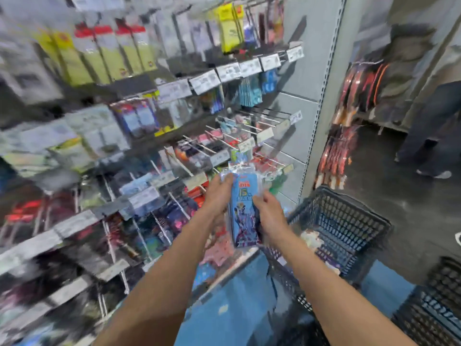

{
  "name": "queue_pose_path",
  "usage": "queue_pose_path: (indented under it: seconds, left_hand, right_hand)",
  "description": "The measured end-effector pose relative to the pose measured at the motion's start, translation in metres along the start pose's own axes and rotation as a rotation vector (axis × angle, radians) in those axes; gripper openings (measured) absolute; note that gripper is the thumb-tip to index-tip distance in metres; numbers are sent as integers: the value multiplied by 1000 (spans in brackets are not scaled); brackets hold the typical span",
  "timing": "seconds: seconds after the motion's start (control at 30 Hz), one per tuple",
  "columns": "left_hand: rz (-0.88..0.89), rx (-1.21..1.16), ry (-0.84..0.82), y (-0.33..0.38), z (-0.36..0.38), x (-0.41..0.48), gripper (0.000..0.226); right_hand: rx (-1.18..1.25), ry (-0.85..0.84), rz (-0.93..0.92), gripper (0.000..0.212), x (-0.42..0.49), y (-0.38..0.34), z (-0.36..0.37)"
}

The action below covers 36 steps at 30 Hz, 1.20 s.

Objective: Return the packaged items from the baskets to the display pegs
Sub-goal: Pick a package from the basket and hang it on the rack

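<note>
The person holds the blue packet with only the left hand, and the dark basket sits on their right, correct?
No: the head view shows both the left hand and the right hand holding the blue packet. The dark basket does sit on their right.

Bright, even shop light. Motion blur smears the display pegs (178,204) left of and above the grip; the packet (243,216) held there is sharpest. Shadows slant across the back panel (294,78) above. The floor (399,208) to the right gleams, and the edges bow.
</note>
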<state>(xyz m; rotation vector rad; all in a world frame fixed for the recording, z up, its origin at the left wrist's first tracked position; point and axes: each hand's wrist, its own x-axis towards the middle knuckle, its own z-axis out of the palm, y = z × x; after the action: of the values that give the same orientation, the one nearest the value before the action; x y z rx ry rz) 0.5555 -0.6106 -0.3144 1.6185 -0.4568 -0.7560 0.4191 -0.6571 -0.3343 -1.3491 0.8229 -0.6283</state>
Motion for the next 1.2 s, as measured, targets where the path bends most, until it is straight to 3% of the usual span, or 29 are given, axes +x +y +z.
queue_pose_path:
  seconds: [0.13,0.23,0.33,0.57,0.73,0.83,0.9,1.0,1.13,1.2]
  left_hand:
    - [14,-79,186,10,-83,-29,52]
    - [8,-193,330,17,-143,-66,23]
    - [5,-327,528,20,-195,-105,22]
    - [-15,-460,896,-12,-323,-203,11]
    - [-8,-520,1188,-37,-400,-277,29]
    - [-35,-580,1344,-50,-444,-322,57]
    - [-32,-610,1346,-54,-471,-352,63]
    - [-49,-496,1236,-55,-497,-387,44]
    - [-76,-389,1108,-79,-532,-425,68]
    - [-98,-211,1056,-88,-551,-440,58]
  right_hand:
    - [-75,-166,-96,21,-19,-20,68]
    - [-142,-313,-165,48,-23,-2,123]
    - [-153,-420,-222,34,-69,-23,173]
    - [-118,-528,-161,33,-165,-34,281]
    - [-51,-596,-60,41,-227,-27,338]
    - [-42,-579,-57,40,-256,-23,364]
    - [-67,-562,-47,41,-272,-18,386]
    - [-127,-589,-65,38,-302,-15,412]
    - [-197,-691,-55,37,-348,-1,447]
    - [-244,-759,-85,30,-365,11,466]
